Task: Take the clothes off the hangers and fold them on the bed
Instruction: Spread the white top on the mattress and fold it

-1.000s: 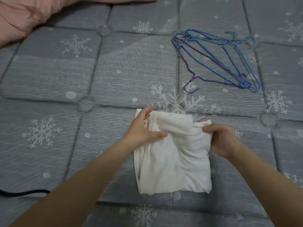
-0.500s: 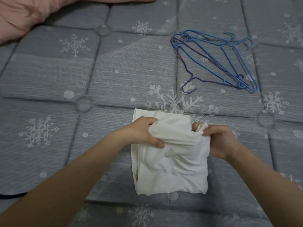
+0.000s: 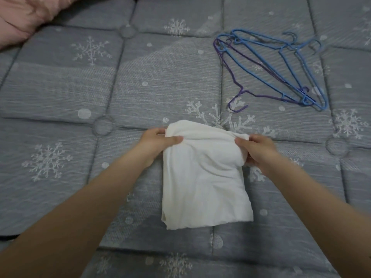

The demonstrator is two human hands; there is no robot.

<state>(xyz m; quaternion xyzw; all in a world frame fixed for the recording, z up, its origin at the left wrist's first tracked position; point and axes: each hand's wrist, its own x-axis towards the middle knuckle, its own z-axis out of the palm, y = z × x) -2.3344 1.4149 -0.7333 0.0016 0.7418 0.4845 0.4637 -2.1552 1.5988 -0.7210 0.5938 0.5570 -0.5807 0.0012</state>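
Left hand (image 3: pixel 158 143): forearm entering from 7 o'clock, fingers pinching. Right hand (image 3: pixel 259 151): forearm from 5 o'clock, fingers pinching.

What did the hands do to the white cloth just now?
Both hands moved outward to the top corners of the white cloth: the left hand and the right hand now grip them, pulling the top edge straight. The hangers stayed put on the bed.

Your left hand (image 3: pixel 155 142) and right hand (image 3: pixel 259 149) each pinch a far corner of the folded white garment (image 3: pixel 204 181), which lies on the grey snowflake bed cover (image 3: pixel 80 97). Blue and purple hangers (image 3: pixel 277 71) lie beyond it, well apart. Pink bedding (image 3: pixel 22 15) occupies the far-left corner.
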